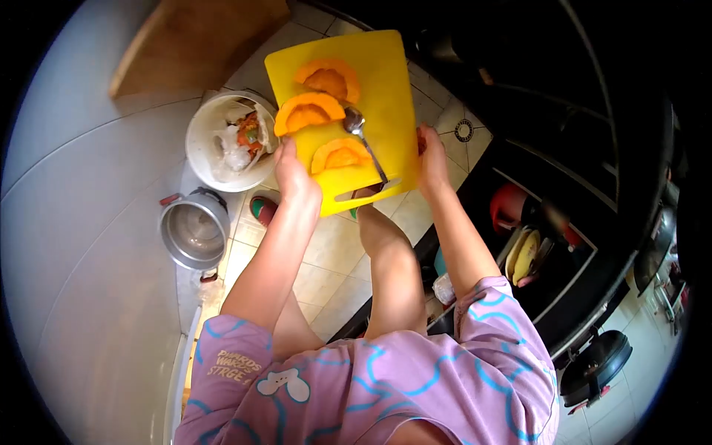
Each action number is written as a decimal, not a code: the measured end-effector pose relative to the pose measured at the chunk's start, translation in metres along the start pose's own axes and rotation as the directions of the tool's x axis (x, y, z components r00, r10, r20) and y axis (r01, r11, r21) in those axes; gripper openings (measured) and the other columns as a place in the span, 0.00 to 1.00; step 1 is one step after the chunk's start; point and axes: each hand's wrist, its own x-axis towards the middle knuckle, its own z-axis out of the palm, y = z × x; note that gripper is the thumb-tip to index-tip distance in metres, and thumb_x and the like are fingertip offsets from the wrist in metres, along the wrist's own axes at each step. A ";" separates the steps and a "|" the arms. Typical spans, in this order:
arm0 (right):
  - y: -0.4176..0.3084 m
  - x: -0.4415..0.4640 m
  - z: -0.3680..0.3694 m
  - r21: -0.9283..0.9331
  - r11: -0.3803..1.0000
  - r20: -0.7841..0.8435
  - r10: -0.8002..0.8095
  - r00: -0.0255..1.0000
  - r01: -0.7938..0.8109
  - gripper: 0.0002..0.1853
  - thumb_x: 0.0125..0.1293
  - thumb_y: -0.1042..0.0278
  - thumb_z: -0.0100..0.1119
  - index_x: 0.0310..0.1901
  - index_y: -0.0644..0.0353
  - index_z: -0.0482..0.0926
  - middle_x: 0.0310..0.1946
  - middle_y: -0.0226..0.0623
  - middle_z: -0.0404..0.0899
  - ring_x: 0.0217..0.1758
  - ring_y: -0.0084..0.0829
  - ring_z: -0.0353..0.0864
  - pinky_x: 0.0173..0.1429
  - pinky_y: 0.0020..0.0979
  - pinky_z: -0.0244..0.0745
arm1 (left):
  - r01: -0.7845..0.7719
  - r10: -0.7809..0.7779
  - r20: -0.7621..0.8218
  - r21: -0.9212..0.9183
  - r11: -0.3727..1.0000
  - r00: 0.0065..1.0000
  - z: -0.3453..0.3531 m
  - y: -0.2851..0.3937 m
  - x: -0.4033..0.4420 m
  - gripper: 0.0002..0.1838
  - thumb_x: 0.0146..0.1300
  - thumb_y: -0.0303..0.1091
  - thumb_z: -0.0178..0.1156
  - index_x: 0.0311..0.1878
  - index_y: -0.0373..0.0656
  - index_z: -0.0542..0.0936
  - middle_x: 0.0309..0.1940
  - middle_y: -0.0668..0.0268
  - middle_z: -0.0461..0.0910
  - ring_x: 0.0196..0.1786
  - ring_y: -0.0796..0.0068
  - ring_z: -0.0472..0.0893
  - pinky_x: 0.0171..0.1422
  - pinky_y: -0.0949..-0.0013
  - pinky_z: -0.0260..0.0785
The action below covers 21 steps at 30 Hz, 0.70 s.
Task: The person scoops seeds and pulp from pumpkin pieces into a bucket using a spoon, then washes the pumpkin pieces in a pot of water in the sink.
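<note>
My left hand [295, 172] grips the left edge of a yellow cutting board [387, 81], close to its lower corner. On the opposite edge my right hand [432, 159] is closed around the board, its fingers partly hidden. Three orange pumpkin slices lie on the board: an upper slice [343, 72], a middle slice [320, 101] at the left edge, and a lower slice [326, 154] near my left hand. A metal spoon [366, 142] rests beside them, its handle pointing toward the board's handle slot. Something small and reddish shows by my right fingers; I cannot make it out.
A white bucket [194, 148] with food scraps and a plastic bag stands left of the board. Below it sits a metal pot [178, 231]. A wooden panel [193, 44] is at upper left. Bananas [526, 254] lie on a dark shelf at right, near a black pan [597, 365].
</note>
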 end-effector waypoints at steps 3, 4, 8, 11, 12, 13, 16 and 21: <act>-0.026 -0.061 0.011 -0.015 1.000 -0.002 0.024 1.000 -0.024 0.14 0.71 0.57 0.51 0.28 0.52 0.72 0.24 0.22 0.65 0.29 0.18 0.63 0.36 0.25 0.60 | 0.026 -0.027 -0.057 -0.017 1.000 0.998 -0.003 0.040 -0.062 0.16 0.71 0.34 0.51 0.59 0.40 0.73 0.54 0.58 0.78 0.57 0.63 0.77 0.62 0.60 0.71; -0.036 -0.083 0.015 -0.039 0.999 -0.028 0.007 1.000 -0.008 0.14 0.70 0.57 0.51 0.26 0.50 0.70 0.23 0.21 0.64 0.28 0.18 0.62 0.35 0.26 0.59 | -0.022 0.023 -0.045 0.025 0.999 0.999 0.001 0.055 -0.085 0.17 0.71 0.33 0.50 0.59 0.39 0.73 0.55 0.58 0.78 0.56 0.62 0.78 0.62 0.59 0.71; -0.064 -0.157 0.012 -0.102 0.995 -0.015 0.018 1.000 -0.020 0.15 0.71 0.55 0.50 0.39 0.60 0.77 0.35 0.29 0.75 0.40 0.24 0.71 0.45 0.32 0.69 | 0.067 -0.072 0.047 0.097 0.993 0.996 0.035 0.119 -0.187 0.18 0.72 0.35 0.47 0.60 0.38 0.73 0.58 0.58 0.77 0.61 0.58 0.77 0.68 0.53 0.68; -0.099 -0.178 0.018 -0.033 0.998 -0.092 -0.056 0.994 0.053 0.16 0.70 0.55 0.52 0.38 0.63 0.76 0.36 0.32 0.76 0.40 0.23 0.73 0.46 0.30 0.69 | 0.111 -0.128 0.052 0.251 0.962 0.990 0.080 0.151 -0.207 0.23 0.76 0.40 0.41 0.67 0.37 0.67 0.65 0.56 0.71 0.67 0.57 0.71 0.74 0.52 0.61; -0.114 -0.193 0.020 0.003 0.999 -0.100 -0.033 0.994 0.034 0.16 0.70 0.55 0.52 0.37 0.63 0.76 0.36 0.32 0.77 0.40 0.23 0.74 0.45 0.29 0.69 | 0.103 -0.134 0.089 0.283 0.953 0.987 0.091 0.157 -0.219 0.23 0.76 0.40 0.41 0.67 0.37 0.67 0.65 0.56 0.71 0.67 0.57 0.71 0.74 0.52 0.61; -0.130 -0.208 0.020 0.032 0.998 -0.110 -0.054 0.992 0.058 0.16 0.70 0.55 0.52 0.37 0.63 0.76 0.36 0.32 0.77 0.40 0.23 0.74 0.45 0.29 0.69 | 0.122 -0.146 0.057 0.297 0.947 0.988 0.102 0.163 -0.235 0.21 0.75 0.39 0.42 0.65 0.38 0.68 0.63 0.57 0.73 0.66 0.58 0.72 0.72 0.54 0.63; -0.174 -0.265 0.012 0.156 0.981 -0.099 -0.099 0.990 0.113 0.15 0.71 0.57 0.51 0.36 0.62 0.76 0.35 0.32 0.78 0.39 0.23 0.75 0.44 0.28 0.70 | 0.104 -0.134 0.077 0.310 0.945 0.988 0.125 0.172 -0.290 0.20 0.75 0.38 0.43 0.63 0.38 0.70 0.61 0.57 0.75 0.63 0.59 0.75 0.71 0.56 0.65; -0.255 -0.315 -0.033 0.212 0.946 -0.144 -0.218 0.965 0.245 0.13 0.71 0.57 0.52 0.32 0.56 0.73 0.29 0.26 0.70 0.33 0.20 0.67 0.40 0.25 0.65 | 0.121 -0.213 0.202 0.387 0.914 0.956 0.200 0.149 -0.361 0.19 0.75 0.35 0.41 0.63 0.37 0.70 0.62 0.54 0.73 0.64 0.55 0.73 0.71 0.54 0.64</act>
